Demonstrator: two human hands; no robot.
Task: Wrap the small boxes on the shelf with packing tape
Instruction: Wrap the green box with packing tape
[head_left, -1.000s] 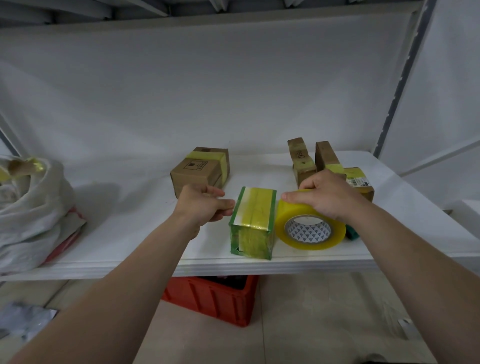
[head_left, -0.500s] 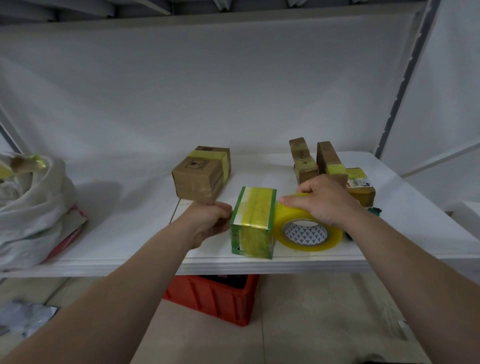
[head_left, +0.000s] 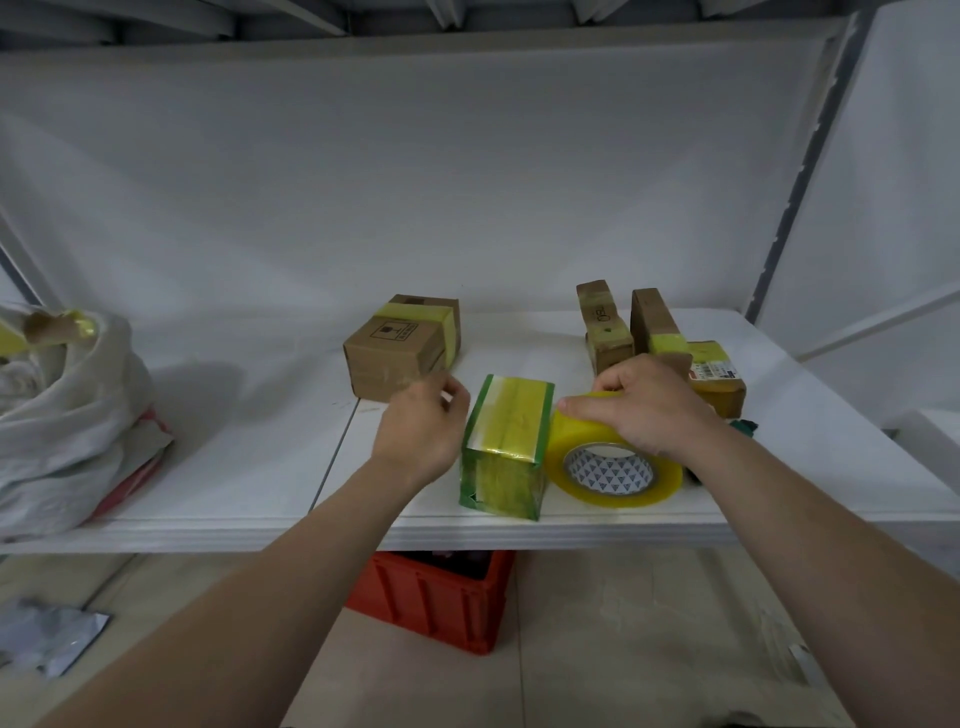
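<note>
The white shelf (head_left: 234, 467) carries a lumpy white sack (head_left: 57, 415) at its left end. Mid-board, toward the back, sits a brown cardboard box (head_left: 400, 348) banded in yellow tape. Near the front edge stands a green box (head_left: 506, 452), a roll of packing tape (head_left: 613, 478) just beside it. Behind, two narrow cartons (head_left: 602, 327) stand upright next to a labelled box (head_left: 719, 379)
</note>
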